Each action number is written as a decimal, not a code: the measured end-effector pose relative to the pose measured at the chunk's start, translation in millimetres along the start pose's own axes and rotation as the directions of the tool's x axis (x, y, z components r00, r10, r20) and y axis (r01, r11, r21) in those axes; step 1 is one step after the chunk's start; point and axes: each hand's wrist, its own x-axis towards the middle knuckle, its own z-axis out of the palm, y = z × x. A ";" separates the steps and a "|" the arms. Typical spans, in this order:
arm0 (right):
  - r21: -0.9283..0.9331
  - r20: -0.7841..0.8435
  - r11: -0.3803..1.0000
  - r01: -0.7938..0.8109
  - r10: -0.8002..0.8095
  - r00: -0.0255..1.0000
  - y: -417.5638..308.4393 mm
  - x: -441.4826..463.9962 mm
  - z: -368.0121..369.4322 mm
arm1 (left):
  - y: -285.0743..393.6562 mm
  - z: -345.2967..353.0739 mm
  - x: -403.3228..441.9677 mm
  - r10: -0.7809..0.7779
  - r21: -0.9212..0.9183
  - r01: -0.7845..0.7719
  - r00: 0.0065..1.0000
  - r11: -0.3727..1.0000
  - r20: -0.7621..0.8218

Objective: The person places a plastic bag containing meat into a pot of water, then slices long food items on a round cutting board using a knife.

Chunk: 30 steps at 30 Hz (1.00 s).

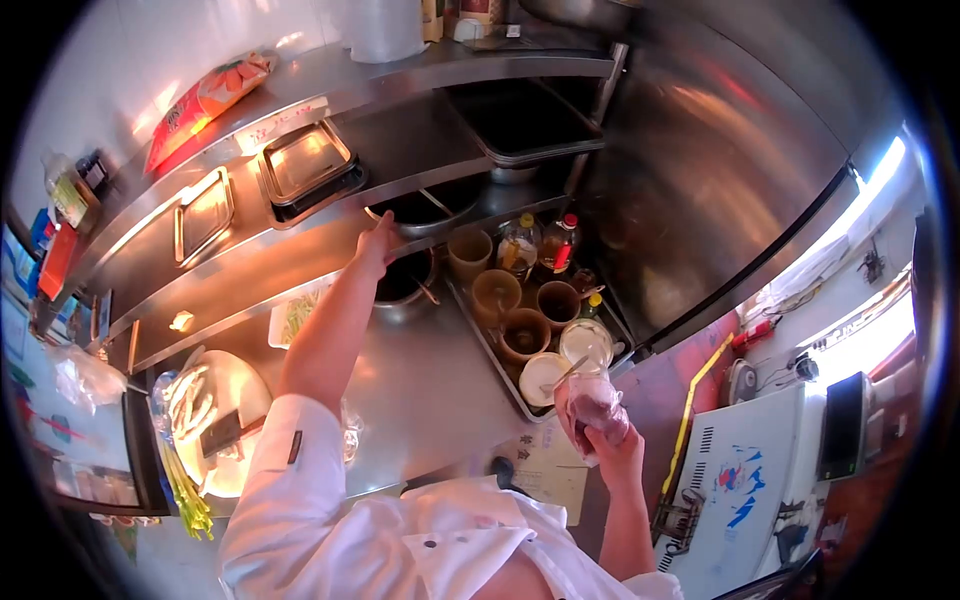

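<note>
My left hand (pixel 376 243) reaches up to the lower shelf, its fingers closed at a thin pale handle (pixel 371 213) beside a dark metal pot (pixel 440 224); the working end of that utensil is hidden. Below it, another metal pot (pixel 402 308) stands on the counter with a handle leaning out. Off to the right, my right hand (pixel 617 448) is wrapped round a pinkish lump that looks like raw meat (pixel 594 404). The lump is held up in front of a white-lidded tub (pixel 587 343) on a tray, apart from the counter top.
A metal tray (pixel 522 407) carries several brown containers (pixel 526 333) and bottles (pixel 519 245). On the left, a round white board (pixel 240 380) holds a cleaver (pixel 222 432) and pale strips, with green stalks (pixel 188 495) alongside. Shelf edges overhang the counter. A steel panel (pixel 700 170) rises at right.
</note>
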 end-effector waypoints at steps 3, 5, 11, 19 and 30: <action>-0.013 -0.030 1.000 -0.021 0.021 0.999 -4.9 -15.2 6.1 | -42.3 4.5 78.7 0.029 -0.241 0.042 0.958 0.970 0.284; -0.067 -0.035 0.997 -0.032 0.030 0.999 -1.9 -26.6 8.0 | -59.9 9.9 88.5 0.028 -0.464 0.093 0.968 0.881 0.248; -0.045 -0.030 0.999 0.022 -0.023 0.999 -3.7 -20.9 3.2 | -148.7 -51.0 -85.1 0.032 -0.632 0.083 0.985 0.771 0.168; -0.226 0.130 0.971 0.076 -0.047 0.990 -5.5 30.5 18.7 | -327.0 -155.2 -270.8 -0.225 -0.488 0.266 0.964 0.831 0.142; -0.199 0.305 0.953 0.227 -0.160 0.939 -24.1 52.1 63.9 | -329.0 -187.9 -289.2 0.402 0.759 -0.267 0.916 0.593 0.008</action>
